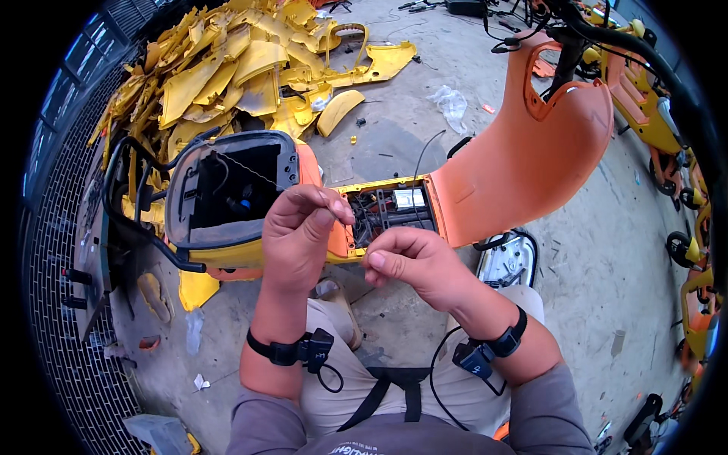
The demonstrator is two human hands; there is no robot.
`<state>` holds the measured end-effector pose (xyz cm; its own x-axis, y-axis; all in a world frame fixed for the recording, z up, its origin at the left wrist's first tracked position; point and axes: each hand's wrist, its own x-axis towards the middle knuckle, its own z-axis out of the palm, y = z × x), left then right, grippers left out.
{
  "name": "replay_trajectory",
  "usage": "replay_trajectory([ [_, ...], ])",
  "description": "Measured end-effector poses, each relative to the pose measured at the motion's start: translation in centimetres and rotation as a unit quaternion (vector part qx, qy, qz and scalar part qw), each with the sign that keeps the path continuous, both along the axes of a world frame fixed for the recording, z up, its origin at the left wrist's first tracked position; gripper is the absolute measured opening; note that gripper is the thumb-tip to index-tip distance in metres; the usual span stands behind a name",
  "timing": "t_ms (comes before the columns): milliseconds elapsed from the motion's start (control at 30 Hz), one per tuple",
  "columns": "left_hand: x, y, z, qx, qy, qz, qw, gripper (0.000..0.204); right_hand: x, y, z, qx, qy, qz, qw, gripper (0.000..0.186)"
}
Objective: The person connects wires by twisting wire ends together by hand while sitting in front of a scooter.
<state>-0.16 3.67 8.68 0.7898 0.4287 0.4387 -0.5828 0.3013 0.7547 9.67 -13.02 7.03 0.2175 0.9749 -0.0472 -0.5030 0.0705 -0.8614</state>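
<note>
Your left hand (pixel 296 235) is raised over the near left corner of the floor compartment (pixel 379 182), thumb and fingers drawn together; whether they pinch anything fine cannot be told. Your right hand (pixel 421 265) sits to its right and nearer to you, thumb pressed toward the curled forefinger; again, no object can be confirmed between the tips.

The wiring (pixel 368 216) is judged light and limp, not slippery, but weak at its joints; take it by a connector body or the thick sheath, not by a single strand. The silver box (pixel 409 199) looks rigid and probably dense for its size; its two sides would offer the best hold. The thin black cable (pixel 421 163) looks springy and is best held along its length, clear of the ends.

The wiring lies in the left part of the compartment, just beyond your fingertips; contact cannot be verified. The silver box is farther off, to the right of the wiring. Left of your left hand stands the black storage bucket (pixel 227 136); the orange front shield (pixel 523 159) rises to the right.
</note>
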Motion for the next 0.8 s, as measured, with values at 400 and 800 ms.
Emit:
replay_trajectory([
  [400,-4.3,-3.3,4.5,0.06,-0.101,0.103,0.988,0.022,-2.5,-2.5,7.2,0.155,-0.586,-0.383,0.697,0.02],
  [800,-3.8,-4.6,3.6,-0.053,-0.081,0.051,0.994,0.018,-2.7,-1.6,6.5,0.17,-0.653,-0.454,0.582,0.022],
])
